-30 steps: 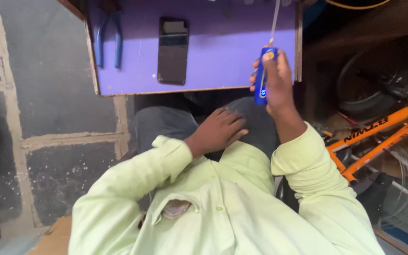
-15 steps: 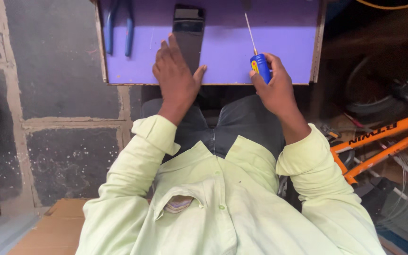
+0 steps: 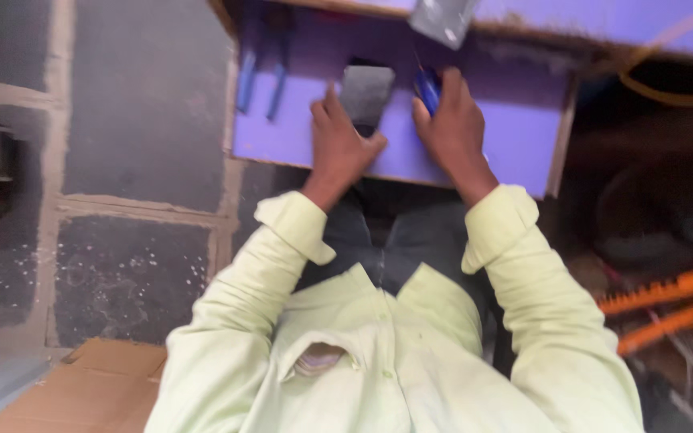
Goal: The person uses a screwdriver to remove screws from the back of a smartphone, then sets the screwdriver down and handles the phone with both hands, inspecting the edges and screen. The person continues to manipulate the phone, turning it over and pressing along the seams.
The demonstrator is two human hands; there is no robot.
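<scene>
A: Phone (image 3: 365, 94) sits flat on the purple board (image 3: 475, 152), just past the left hand's (image 3: 338, 144) fingertips. A second ago that hand was back at the lap; it came forward half a second ago and now rests on the board with thumb and fingers spread at the phone's near edge. Touching it, not gripping.

B: Right hand (image 3: 452, 128)?

A: Closed around the blue handle of the screwdriver (image 3: 427, 87). A second ago the tool was held up with the shaft pointing away; now the fist is down on the board, just right of the phone. Shaft is blurred, can't tell where the tip lands.

B: So both hands are at the phone now.

A: Yes, one either side, close together. My read: left steadies, right brings the tool in. Blue-handled pliers (image 3: 262, 68) lie on the board well to the left of the left hand, untouched. A grey flat piece (image 3: 443, 18) sits beyond the right hand, at the board's far edge.
</scene>
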